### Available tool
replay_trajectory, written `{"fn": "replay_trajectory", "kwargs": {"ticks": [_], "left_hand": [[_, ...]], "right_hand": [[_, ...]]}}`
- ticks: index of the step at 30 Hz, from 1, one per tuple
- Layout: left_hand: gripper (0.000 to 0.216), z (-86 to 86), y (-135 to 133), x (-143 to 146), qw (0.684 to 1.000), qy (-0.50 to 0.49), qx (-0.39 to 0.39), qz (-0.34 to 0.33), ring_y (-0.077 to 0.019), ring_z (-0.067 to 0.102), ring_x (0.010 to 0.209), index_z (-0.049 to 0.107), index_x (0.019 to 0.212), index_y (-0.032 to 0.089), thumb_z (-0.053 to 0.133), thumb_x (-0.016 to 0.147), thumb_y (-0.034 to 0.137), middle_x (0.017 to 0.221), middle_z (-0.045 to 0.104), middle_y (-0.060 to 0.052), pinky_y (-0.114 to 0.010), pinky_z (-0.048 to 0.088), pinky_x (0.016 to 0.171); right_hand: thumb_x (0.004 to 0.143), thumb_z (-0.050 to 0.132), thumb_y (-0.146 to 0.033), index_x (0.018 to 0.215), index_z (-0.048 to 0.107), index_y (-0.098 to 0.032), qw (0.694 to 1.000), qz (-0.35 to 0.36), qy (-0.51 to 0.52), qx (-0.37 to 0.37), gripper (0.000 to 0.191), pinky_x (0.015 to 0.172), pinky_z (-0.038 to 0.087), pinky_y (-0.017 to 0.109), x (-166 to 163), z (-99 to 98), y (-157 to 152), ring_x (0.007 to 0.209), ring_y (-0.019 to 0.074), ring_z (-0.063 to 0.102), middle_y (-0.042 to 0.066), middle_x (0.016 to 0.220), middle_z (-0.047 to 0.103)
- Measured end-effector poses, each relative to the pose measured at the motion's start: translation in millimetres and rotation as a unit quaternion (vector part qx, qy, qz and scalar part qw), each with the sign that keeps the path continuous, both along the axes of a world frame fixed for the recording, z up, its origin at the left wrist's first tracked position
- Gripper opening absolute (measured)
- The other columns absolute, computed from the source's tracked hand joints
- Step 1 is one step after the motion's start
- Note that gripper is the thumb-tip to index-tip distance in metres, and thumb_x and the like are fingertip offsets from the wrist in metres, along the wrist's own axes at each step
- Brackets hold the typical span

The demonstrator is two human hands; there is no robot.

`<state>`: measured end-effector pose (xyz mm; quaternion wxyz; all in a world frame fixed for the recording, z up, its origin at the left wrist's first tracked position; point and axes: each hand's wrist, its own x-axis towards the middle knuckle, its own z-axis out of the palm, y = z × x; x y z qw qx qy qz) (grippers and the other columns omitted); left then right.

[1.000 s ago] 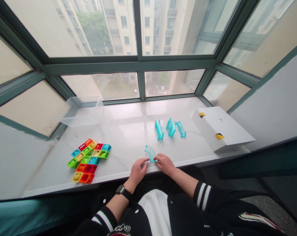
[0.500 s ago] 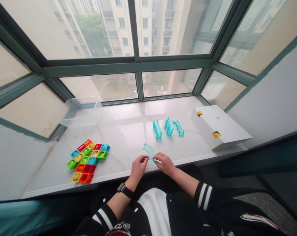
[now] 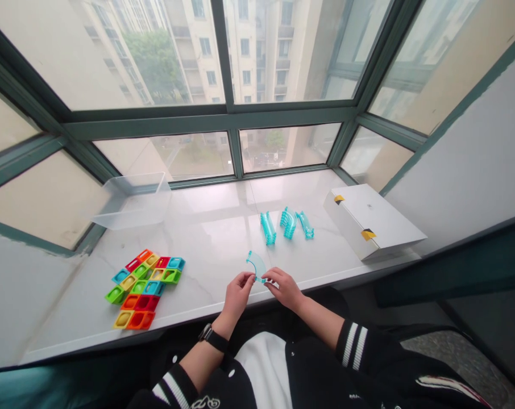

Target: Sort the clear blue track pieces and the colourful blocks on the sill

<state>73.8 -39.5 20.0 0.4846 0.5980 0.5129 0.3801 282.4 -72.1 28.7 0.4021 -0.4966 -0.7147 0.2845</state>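
Between my two hands is a curved, see-through teal track piece [image 3: 256, 263], held just above the front edge of the white sill. My left hand [image 3: 239, 289] pinches its near left end with the fingertips. On the other side, my right hand [image 3: 282, 285] has thumb and fingers closed on the near right end. Farther back lie more teal pieces: a straight stack [image 3: 268, 228], a curved stack [image 3: 288, 222] and a smaller straight piece [image 3: 305, 225].
Colourful blocks with hollow tops [image 3: 146, 287] lie grouped at the left front. A clear plastic bin [image 3: 132, 218] stands at the back left by the window. At the right is a white box [image 3: 374, 221] with yellow-and-black tabs. The sill's front edge [image 3: 321, 278] runs before me.
The whole view has shifted slightly, as my head turned. The curved track piece has tilted a little in my fingers; both hands keep hold of it.
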Motion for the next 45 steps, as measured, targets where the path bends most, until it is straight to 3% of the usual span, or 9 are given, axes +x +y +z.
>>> {"fn": "replay_trajectory", "kwargs": {"ticks": [4,9,15,18,22,26,29,32,45], "left_hand": [[0.035,22.7,7,21,1.000,-0.001,0.019,-0.019,-0.0228,0.074,0.091,0.077,0.101,0.023,0.064,0.095,0.055,0.097,0.080,-0.007,-0.037,0.062,0.085],[0.032,53.5,20,57,0.991,-0.003,0.102,-0.081,-0.0207,0.072,0.098,0.076,0.120,0.024,0.061,0.099,0.044,0.116,0.074,-0.010,-0.034,0.063,0.083],[0.044,64.1,35,92,0.976,-0.017,0.149,-0.159,-0.0211,0.071,0.107,0.063,0.144,0.027,0.058,0.101,0.035,0.136,0.066,-0.012,-0.038,0.063,0.091],[0.041,54.4,38,90,0.966,0.020,0.173,-0.189,-0.0241,0.069,0.114,0.063,0.142,0.028,0.055,0.103,0.034,0.134,0.069,-0.012,-0.043,0.061,0.098],[0.030,20.0,47,55,0.953,0.124,0.218,-0.169,-0.0268,0.069,0.114,0.071,0.125,0.027,0.053,0.103,0.031,0.118,0.076,-0.009,-0.048,0.057,0.102],[0.027,-22.8,61,-10,0.931,0.260,0.253,-0.045,-0.0311,0.069,0.109,0.075,0.115,0.026,0.055,0.097,0.025,0.116,0.076,-0.010,-0.052,0.054,0.099],[0.029,-42.0,65,-54,0.908,0.330,0.254,0.041,-0.0347,0.066,0.115,0.075,0.117,0.025,0.055,0.096,0.025,0.123,0.073,-0.012,-0.055,0.051,0.102],[0.030,-46.9,62,-72,0.900,0.347,0.256,0.058,-0.0343,0.064,0.119,0.075,0.117,0.024,0.053,0.097,0.026,0.126,0.070,-0.013,-0.054,0.049,0.107],[0.032,-45.2,63,-65,0.885,0.388,0.254,0.043,-0.0355,0.059,0.124,0.072,0.125,0.024,0.052,0.101,0.032,0.130,0.066,-0.015,-0.055,0.045,0.110]], "right_hand": [[0.102,0.058,-0.025,0.113,0.073,-0.027,0.999,-0.031,0.019,0.025,0.018,0.087,0.060,0.035,19,11.7,2,0.088,0.0193,0.069,0.006,0.105,0.070],[0.102,0.056,-0.026,0.109,0.075,-0.026,0.992,-0.109,0.028,0.059,0.020,0.087,0.061,0.038,49,33.2,10,0.092,0.0221,0.069,0.008,0.102,0.071],[0.100,0.057,-0.026,0.107,0.075,-0.027,0.979,-0.175,-0.007,0.102,0.019,0.085,0.061,0.039,91,59.1,24,0.089,0.0224,0.069,0.008,0.099,0.073],[0.099,0.057,-0.027,0.106,0.076,-0.027,0.972,-0.205,-0.029,0.114,0.020,0.083,0.061,0.039,116,68.5,38,0.090,0.0231,0.069,0.008,0.100,0.073],[0.098,0.058,-0.027,0.105,0.076,-0.025,0.960,-0.243,-0.061,0.122,0.019,0.082,0.061,0.040,143,74.7,62,0.088,0.0231,0.068,0.008,0.099,0.073],[0.098,0.057,-0.025,0.103,0.075,-0.024,0.958,-0.250,-0.068,0.125,0.018,0.081,0.060,0.038,153,71.1,86,0.087,0.0224,0.069,0.008,0.099,0.073],[0.098,0.056,-0.025,0.103,0.074,-0.023,0.960,-0.245,-0.063,0.120,0.019,0.080,0.061,0.038,151,61.1,101,0.086,0.0223,0.069,0.009,0.100,0.072],[0.098,0.057,-0.027,0.101,0.074,-0.023,0.961,-0.244,-0.062,0.112,0.018,0.080,0.061,0.038,147,49.2,113,0.085,0.0225,0.069,0.008,0.100,0.072],[0.095,0.057,-0.026,0.101,0.074,-0.024,0.963,-0.242,-0.080,0.093,0.018,0.084,0.058,0.040,138,30.0,132,0.083,0.0233,0.070,0.008,0.100,0.074]]}}
